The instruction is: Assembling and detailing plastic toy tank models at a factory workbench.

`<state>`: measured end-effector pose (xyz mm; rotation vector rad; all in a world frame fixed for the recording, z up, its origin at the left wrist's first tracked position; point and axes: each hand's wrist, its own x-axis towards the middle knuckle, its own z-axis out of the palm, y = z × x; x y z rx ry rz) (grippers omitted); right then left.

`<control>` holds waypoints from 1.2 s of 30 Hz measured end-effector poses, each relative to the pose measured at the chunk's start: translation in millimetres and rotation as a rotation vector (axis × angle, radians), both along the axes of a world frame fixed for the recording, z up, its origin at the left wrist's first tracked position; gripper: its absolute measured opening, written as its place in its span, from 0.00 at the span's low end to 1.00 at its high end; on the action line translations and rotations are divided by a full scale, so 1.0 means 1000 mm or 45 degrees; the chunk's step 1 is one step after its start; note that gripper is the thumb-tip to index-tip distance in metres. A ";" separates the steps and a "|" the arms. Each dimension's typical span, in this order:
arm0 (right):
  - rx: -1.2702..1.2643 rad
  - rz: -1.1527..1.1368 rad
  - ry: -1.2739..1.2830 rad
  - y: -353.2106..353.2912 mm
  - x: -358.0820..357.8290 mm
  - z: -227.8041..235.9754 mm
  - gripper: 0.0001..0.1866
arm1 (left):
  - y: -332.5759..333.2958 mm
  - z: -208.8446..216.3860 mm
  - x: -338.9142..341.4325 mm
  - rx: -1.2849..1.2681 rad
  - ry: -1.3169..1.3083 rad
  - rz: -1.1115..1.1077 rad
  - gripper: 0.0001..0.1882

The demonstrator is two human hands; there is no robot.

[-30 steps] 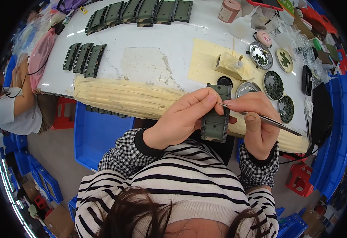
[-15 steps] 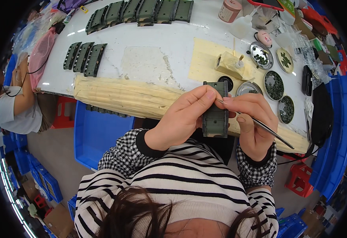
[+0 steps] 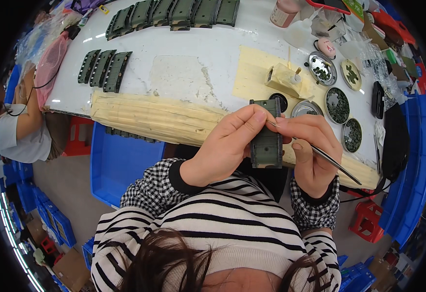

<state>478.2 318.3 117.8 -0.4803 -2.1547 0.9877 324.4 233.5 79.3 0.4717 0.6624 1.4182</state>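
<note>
Tank hull (image 3: 266,141), a dark green moulded plastic block with ribbed track sides, sits at centre frame, just right of middle, above the white table's near edge. Its long axis runs top to bottom in the frame; which end is the front cannot be told.

Left hand (image 3: 227,143) is closed on the hull, fingers wrapped along its left side and thumb tip pressed near the upper end. Right hand (image 3: 310,146) is closed in a pencil grip on a thin metal brush (image 3: 327,158), whose handle slants toward the lower right; the tip meets the hull's upper right edge.

Just beyond the hands, a strip of pale ribbed foam (image 3: 154,119) pads the table (image 3: 193,53) edge. A cream mat (image 3: 252,73) lies upper right of centre, carrying a small cardboard block (image 3: 283,80). Round metal dishes (image 3: 337,104) of dark green small parts cluster at right. Rows of finished green hulls (image 3: 174,12) line the upper left. A blue bin (image 3: 118,163) stands at lower left.
</note>
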 end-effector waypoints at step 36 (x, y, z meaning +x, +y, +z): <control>0.146 -0.389 -0.168 0.024 -0.007 -0.038 0.05 | -0.006 -0.001 -0.040 0.026 -0.057 0.272 0.30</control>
